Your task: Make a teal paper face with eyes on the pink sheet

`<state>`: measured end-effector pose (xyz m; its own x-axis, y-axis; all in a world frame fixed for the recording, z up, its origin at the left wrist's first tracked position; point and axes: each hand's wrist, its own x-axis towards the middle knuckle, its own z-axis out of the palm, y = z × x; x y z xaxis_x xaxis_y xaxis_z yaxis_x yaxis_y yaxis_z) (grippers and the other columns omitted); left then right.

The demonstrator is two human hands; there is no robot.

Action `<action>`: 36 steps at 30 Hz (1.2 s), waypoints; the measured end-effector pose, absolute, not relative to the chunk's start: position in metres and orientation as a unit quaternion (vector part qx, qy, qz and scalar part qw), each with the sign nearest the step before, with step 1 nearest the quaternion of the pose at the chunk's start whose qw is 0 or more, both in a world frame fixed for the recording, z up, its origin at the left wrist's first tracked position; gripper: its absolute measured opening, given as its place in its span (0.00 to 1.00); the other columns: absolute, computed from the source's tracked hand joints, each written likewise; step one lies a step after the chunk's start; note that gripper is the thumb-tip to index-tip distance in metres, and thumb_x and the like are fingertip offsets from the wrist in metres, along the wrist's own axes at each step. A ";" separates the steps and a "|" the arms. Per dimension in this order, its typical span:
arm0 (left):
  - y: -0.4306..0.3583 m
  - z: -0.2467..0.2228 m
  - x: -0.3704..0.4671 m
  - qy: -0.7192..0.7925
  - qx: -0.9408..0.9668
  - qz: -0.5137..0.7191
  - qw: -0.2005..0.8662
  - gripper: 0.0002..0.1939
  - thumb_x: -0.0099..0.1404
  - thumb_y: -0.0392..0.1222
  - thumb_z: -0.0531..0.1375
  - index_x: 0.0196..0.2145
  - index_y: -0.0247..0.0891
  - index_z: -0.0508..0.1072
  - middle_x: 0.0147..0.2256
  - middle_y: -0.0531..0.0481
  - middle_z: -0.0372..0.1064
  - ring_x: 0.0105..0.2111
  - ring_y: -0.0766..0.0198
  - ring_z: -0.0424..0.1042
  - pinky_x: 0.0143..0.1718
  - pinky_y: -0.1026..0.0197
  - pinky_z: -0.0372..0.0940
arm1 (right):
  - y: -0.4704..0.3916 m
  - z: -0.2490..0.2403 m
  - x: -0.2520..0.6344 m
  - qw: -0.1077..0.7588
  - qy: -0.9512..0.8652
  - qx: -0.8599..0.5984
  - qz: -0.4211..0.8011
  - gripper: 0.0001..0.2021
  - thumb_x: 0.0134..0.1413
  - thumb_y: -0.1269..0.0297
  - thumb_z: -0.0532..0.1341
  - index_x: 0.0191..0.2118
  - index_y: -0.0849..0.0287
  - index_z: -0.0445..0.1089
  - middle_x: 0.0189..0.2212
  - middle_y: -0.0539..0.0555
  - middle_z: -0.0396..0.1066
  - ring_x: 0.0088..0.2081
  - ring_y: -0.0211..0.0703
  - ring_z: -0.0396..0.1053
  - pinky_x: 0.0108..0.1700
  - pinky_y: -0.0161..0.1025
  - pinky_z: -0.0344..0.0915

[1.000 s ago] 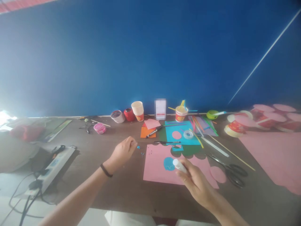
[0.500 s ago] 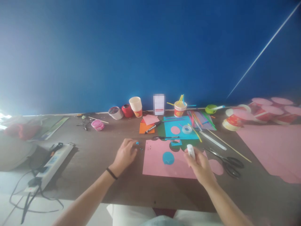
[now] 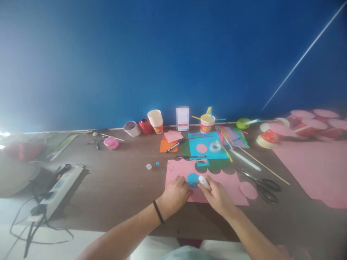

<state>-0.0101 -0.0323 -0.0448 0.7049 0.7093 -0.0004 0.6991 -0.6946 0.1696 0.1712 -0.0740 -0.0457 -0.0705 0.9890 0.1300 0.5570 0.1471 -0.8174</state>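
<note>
My right hand [image 3: 218, 195] is closed around a white glue stick [image 3: 204, 183], tilted with its lower end by the right edge of a blue paper circle [image 3: 192, 178]. The fingers of my left hand [image 3: 175, 195] are curled together at the circle's lower left edge, pinching or pressing it; the fingertips are partly hidden. Under both hands lies a pink paper sheet [image 3: 173, 173] with scalloped cut-outs along its top. A small white cap [image 3: 149, 166] rests on the table left of the sheet. By the right hand is a pink paper circle [image 3: 248, 190].
Black scissors [image 3: 267, 189] lie at the right, beside a wooden stick [image 3: 267, 166]. Behind the sheet are clear tape [image 3: 215, 147], blue paper [image 3: 223, 153], pens and a paper cup with straws [image 3: 207, 124]. A power strip [image 3: 61, 189] with cables is at the left.
My left hand has moved right from the table onto the pink sheet at the blue circle, leaving the white cap in view. My right hand has brought the glue stick left to the circle.
</note>
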 end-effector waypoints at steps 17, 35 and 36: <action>-0.019 -0.050 -0.011 0.508 0.737 0.236 0.377 0.07 0.56 0.32 0.56 0.23 0.35 0.71 0.27 0.47 0.67 0.30 0.62 0.67 0.33 0.61 0.63 | -0.074 -0.064 0.171 0.357 -0.650 -0.600 0.300 0.11 0.59 0.55 0.51 0.34 0.57 0.63 0.19 0.47 0.63 0.21 0.38 0.62 0.24 0.32 0.61; 0.010 -0.069 0.013 0.486 0.400 0.470 0.619 0.15 0.56 0.49 0.60 0.30 0.32 0.75 0.31 0.41 0.73 0.29 0.60 0.73 0.26 0.64 0.66 | -0.024 -0.055 0.157 0.596 -0.499 -0.544 0.315 0.10 0.53 0.60 0.59 0.40 0.58 0.67 0.34 0.55 0.71 0.33 0.43 0.70 0.32 0.36 0.68; 0.010 -0.070 0.013 0.483 0.400 0.472 0.620 0.14 0.56 0.48 0.60 0.30 0.32 0.75 0.31 0.42 0.73 0.29 0.61 0.73 0.26 0.65 0.65 | -0.025 -0.059 0.155 0.595 -0.508 -0.532 0.324 0.10 0.53 0.60 0.59 0.41 0.58 0.67 0.35 0.55 0.71 0.34 0.44 0.70 0.33 0.37 0.69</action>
